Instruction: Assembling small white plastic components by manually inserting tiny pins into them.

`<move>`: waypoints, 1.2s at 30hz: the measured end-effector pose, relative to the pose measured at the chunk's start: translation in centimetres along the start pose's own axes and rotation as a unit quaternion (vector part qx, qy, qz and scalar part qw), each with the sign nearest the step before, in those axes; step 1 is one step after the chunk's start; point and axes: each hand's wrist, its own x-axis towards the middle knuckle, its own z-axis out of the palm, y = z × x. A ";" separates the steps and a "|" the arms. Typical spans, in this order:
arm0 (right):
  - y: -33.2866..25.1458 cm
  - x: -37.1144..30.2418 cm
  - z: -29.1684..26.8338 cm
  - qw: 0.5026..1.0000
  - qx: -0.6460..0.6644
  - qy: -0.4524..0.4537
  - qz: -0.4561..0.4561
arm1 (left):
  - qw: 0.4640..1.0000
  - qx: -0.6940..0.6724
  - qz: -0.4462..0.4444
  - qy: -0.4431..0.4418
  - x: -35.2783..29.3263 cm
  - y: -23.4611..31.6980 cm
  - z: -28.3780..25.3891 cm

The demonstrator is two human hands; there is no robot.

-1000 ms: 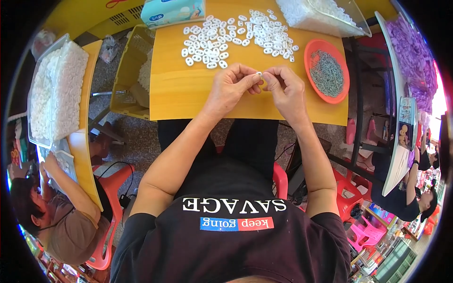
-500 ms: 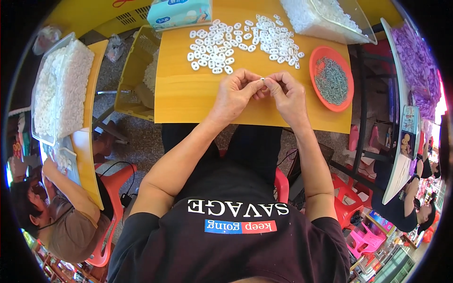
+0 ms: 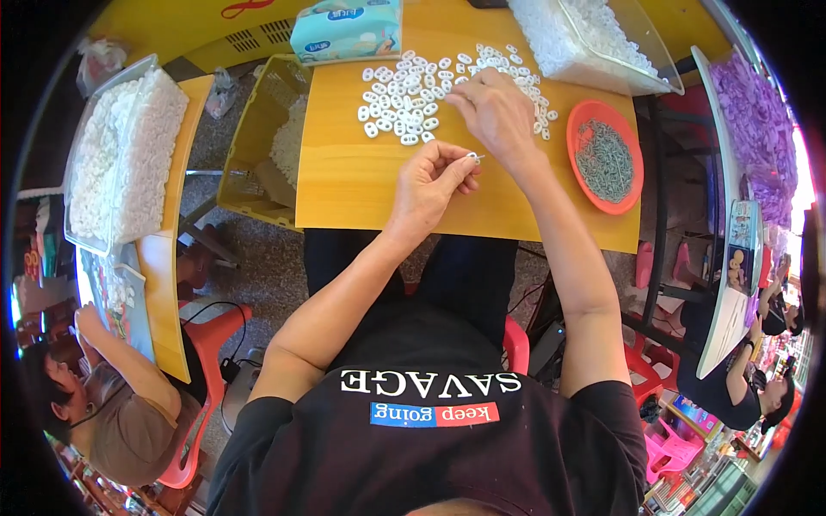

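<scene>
Pinched between the thumb and forefinger of my left hand [image 3: 425, 187] is a small white two-hole plastic piece [image 3: 472, 158], with a thin metal screw sticking out of it. That hand hovers above the near part of the tabletop. My right hand [image 3: 499, 119] is over the heap of white two-hole pieces [image 3: 398, 96], palm down with bent fingers; its fingertips are partly hidden, so I cannot tell whether it grips one. More of the same pieces lie beyond and beside it. To the right, an orange-red bowl [image 3: 616, 205] holds many grey screws [image 3: 605, 161].
A tissue pack [image 3: 348, 33] and a clear bin of white pieces [image 3: 594, 43] stand at the table's [image 3: 344, 189] far side. Left are a yellow crate [image 3: 245, 163] and another full bin [image 3: 120, 163], near a seated person [image 3: 129, 404]. Purple items [image 3: 757, 138] fill a right-hand table.
My right hand has left my left hand and moved up to the white pieces. The left hand keeps its piece, where a screw now shows. The view has shifted slightly.
</scene>
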 end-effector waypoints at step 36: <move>-1.3 -6.5 -4.7 0.805 0.513 -0.039 0.296 | 0.998 -0.028 -0.046 0.013 1.2 0.4 0.0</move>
